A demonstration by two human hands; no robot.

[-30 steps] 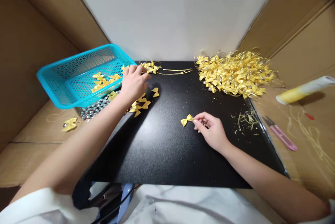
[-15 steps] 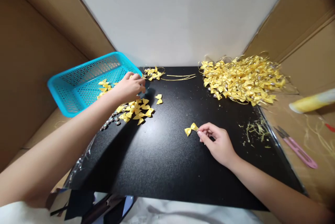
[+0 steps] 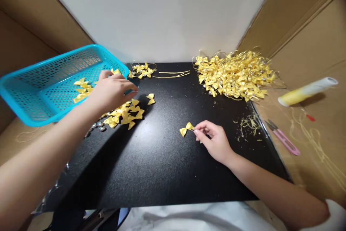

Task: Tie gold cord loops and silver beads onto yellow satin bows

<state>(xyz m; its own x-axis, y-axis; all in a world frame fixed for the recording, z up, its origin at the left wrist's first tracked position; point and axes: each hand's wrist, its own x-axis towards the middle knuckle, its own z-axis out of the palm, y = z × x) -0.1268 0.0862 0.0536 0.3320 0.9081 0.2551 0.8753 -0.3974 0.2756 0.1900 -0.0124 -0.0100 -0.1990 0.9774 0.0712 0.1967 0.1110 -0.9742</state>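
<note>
My left hand (image 3: 111,90) hovers at the right end of the blue plastic basket (image 3: 35,120), palm down, fingers bent and apart. I see nothing between its fingers. Just below it lies a pile of loose yellow bows (image 3: 125,114), partly covered by the hand, with several silvery beads (image 3: 100,126) beside my forearm. Over the middle of the black tabletop, my right hand (image 3: 212,139) pinches a yellow bow (image 3: 186,129) at its right side, apparently by a thin cord or wire. The pinched part is mostly hidden by the fingertips.
A large heap of corded yellow bows (image 3: 235,76) lies at the back right. Gold cords (image 3: 174,75) and a smaller bow cluster (image 3: 142,70) are at the back. Right of the tabletop are pink-handled snips (image 3: 286,142) and a yellow-white roll (image 3: 306,92); cord scraps (image 3: 250,124) lie nearby.
The whole view has turned, so everything sits further left in the picture. My left hand has drawn slightly left along the basket's edge. My right hand keeps its pinch on the bow.
</note>
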